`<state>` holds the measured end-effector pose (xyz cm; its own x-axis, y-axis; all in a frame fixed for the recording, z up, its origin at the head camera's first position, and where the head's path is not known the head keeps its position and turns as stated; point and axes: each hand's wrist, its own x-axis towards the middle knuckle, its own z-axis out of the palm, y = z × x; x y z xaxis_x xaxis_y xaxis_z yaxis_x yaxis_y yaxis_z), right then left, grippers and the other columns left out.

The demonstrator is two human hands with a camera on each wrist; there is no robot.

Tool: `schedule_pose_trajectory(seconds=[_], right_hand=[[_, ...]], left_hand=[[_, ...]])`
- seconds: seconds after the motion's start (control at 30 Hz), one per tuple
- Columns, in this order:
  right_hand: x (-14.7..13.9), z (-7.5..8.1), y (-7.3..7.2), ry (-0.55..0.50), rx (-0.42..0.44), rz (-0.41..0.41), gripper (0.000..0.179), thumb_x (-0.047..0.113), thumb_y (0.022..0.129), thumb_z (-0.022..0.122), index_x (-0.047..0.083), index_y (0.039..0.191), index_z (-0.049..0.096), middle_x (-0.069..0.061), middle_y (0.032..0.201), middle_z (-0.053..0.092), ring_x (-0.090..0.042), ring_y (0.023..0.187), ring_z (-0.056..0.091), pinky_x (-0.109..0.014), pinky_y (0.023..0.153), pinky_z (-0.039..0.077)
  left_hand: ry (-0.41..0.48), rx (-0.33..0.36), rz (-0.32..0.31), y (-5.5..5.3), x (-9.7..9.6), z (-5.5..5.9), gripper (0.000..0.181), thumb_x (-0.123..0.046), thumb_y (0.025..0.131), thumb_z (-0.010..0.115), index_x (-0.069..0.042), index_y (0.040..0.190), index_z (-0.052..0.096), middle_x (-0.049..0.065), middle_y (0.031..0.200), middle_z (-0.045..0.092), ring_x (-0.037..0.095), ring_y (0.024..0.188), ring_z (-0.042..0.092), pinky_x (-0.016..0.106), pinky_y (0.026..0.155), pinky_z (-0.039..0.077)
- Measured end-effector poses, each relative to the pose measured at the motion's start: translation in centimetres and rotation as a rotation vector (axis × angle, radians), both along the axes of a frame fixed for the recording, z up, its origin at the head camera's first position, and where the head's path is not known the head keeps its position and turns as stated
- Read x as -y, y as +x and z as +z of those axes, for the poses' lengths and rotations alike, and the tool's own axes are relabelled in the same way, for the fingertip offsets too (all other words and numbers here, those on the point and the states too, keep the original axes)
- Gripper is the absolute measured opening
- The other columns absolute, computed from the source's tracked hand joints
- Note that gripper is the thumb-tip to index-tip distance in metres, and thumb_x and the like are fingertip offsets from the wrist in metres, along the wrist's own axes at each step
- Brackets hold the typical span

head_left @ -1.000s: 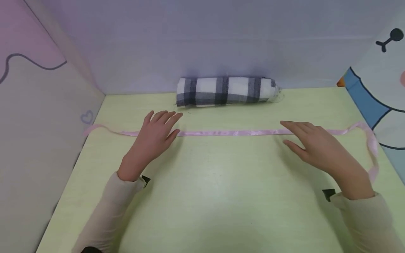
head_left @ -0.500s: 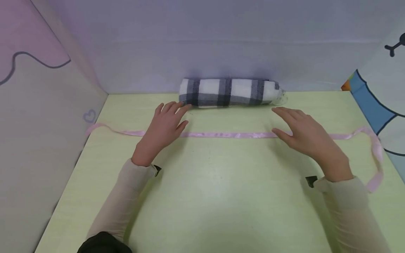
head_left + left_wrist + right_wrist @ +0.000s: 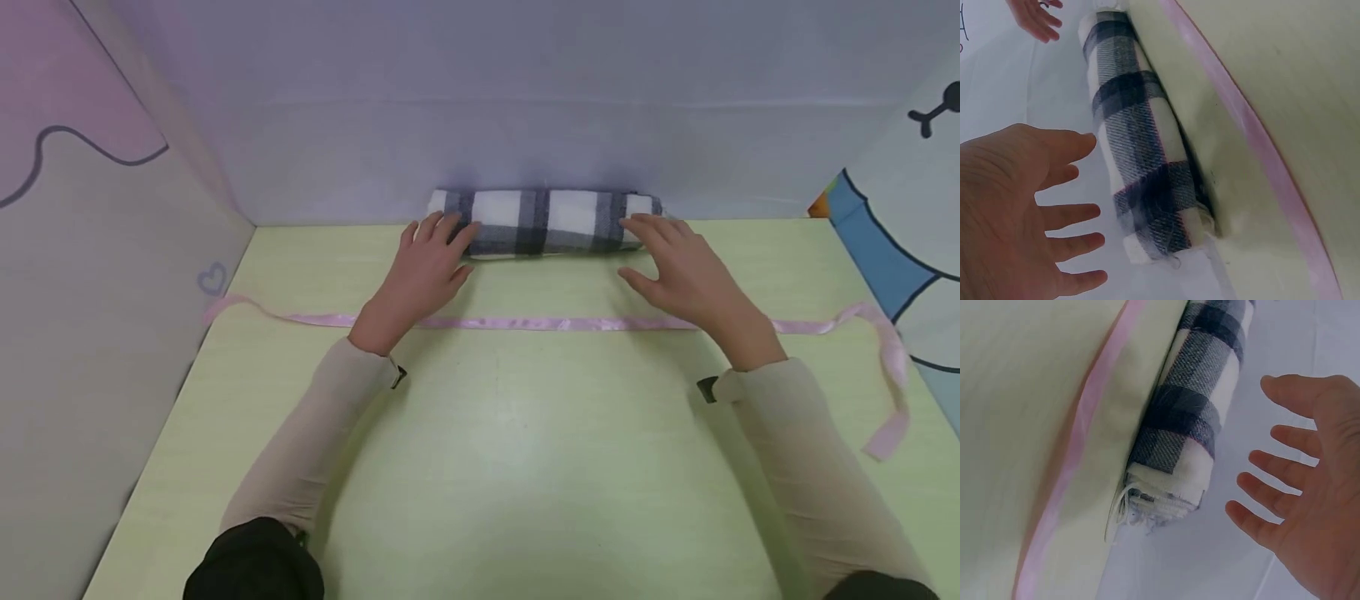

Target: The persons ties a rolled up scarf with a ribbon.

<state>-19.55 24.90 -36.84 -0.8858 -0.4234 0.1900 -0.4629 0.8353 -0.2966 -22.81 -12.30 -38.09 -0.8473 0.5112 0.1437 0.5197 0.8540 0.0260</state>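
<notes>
A rolled-up scarf (image 3: 540, 221) in black-and-white check lies along the back edge of the table. My left hand (image 3: 423, 275) hovers at its left end, fingers spread. My right hand (image 3: 686, 271) is at the other end, its fingertips overlapping the roll in the head view. Both wrist views show the fingers extended, with a gap between them and the scarf (image 3: 1138, 137). Loose fringe threads hang from the roll's right end, seen in the right wrist view. In front of the scarf a pink satin ribbon (image 3: 540, 323) stretches across the table beneath both forearms.
The pale yellow table (image 3: 525, 433) meets a lavender back wall (image 3: 525, 100) just behind the scarf. A white panel (image 3: 97, 333) stands on the left, and a cartoon-printed panel (image 3: 930, 300) on the right. The ribbon's right end bends toward the front.
Both hands have moved forward from over the ribbon to the scarf's two ends, drawing closer together. The scarf and ribbon stay in place; the head view has shifted slightly.
</notes>
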Motion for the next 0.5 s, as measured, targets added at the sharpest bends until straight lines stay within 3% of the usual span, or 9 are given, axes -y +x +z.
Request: schedule_pose_trajectory(seconds=[0.2,0.5], right_hand=[[0.6,-0.1,-2.2,0.022,-0.036,0.029,0.069,0.019,0.099,0.072,0.003,0.157,0.039,-0.026,0.161,0.040,-0.053,0.144,0.038,-0.072,0.112,0.034],[1.4,-0.3,-4.3,0.089,0.043,0.006,0.072,0.027,0.102,0.068,0.006,0.161,0.033,-0.026,0.166,0.033,-0.053,0.149,0.033,-0.076,0.111,0.032]], left_hand=[[-0.002,0.011,-0.019,-2.2,-1.4,0.2,0.065,-0.032,0.106,0.062,-0.020,0.163,0.034,0.020,0.167,0.035,0.044,0.155,0.031,0.066,0.122,0.028],[-0.075,0.035,-0.018,-4.4,-2.9,-0.6,0.072,-0.041,0.104,0.063,-0.020,0.164,0.029,0.021,0.165,0.033,0.043,0.153,0.028,0.065,0.122,0.026]])
